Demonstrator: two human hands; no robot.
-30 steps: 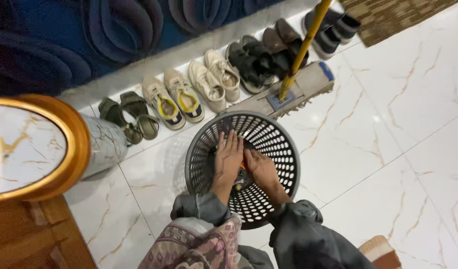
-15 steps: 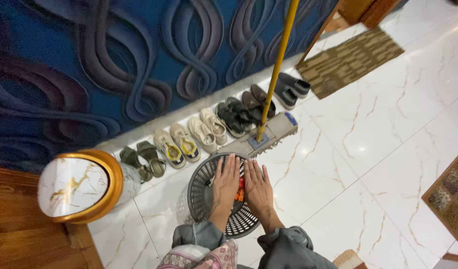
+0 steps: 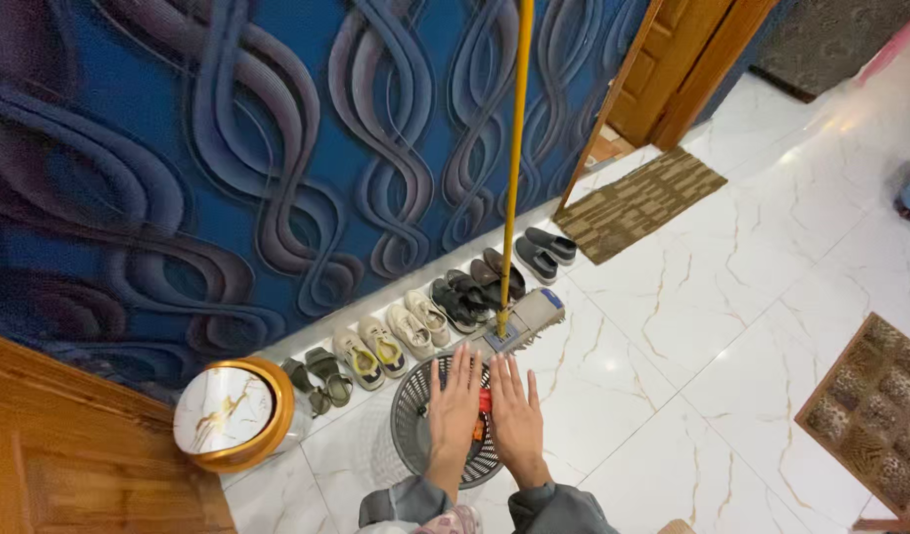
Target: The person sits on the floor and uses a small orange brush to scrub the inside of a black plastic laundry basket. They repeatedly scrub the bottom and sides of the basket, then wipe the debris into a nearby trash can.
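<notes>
Both hands lie flat with fingers spread over a grey perforated plastic basket (image 3: 412, 435) on the white marble floor: the left hand (image 3: 455, 407) and right hand (image 3: 515, 413) side by side, gripping nothing, with something orange-red (image 3: 485, 400) showing between them. Just beyond the basket stands a flat mop (image 3: 519, 324) with a yellow handle, in front of a row of shoes (image 3: 425, 321) along the blue wall, and a round marble-topped stand (image 3: 232, 412) sits to the left.
</notes>
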